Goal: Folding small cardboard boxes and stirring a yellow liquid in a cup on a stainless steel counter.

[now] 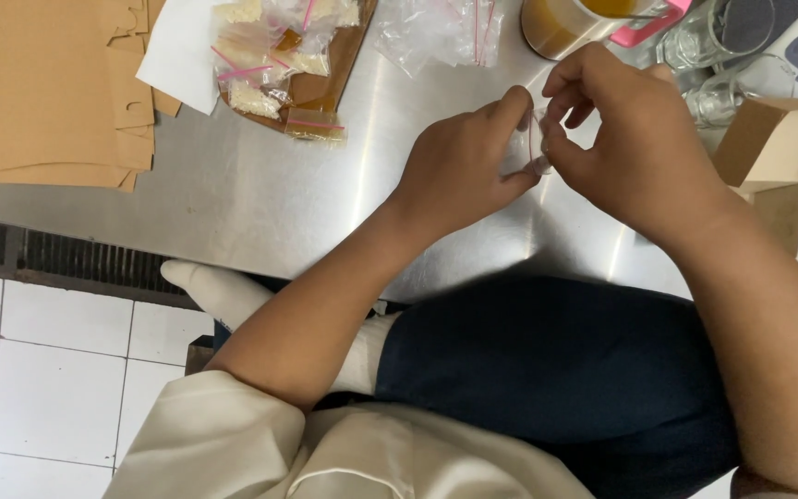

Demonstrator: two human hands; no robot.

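- Cream sleeves and a dark blue apron fill the near edge of the view, above a white tiled floor (48,388) and a dark floor grate (76,259).
- Over the stainless steel table (260,199), the left hand (459,162) and the right hand (625,148) meet, both pinched narrowly on one small clear zip bag (530,140) with a pink seal line.
- Fingers cover nearly all of that bag; only a sliver shows between the thumbs, and its contents cannot be made out.
- It sits at the fingertips of both hands, held just above the tabletop.
- Farther off lie a pile of filled zip bags (274,55) on a brown board, loose empty bags (441,32), and stacked brown paper sheets (43,88).
- At the far edge, cut off, stand a jug of amber liquid (556,23), clear glasses (704,42) and a cardboard box (773,139).
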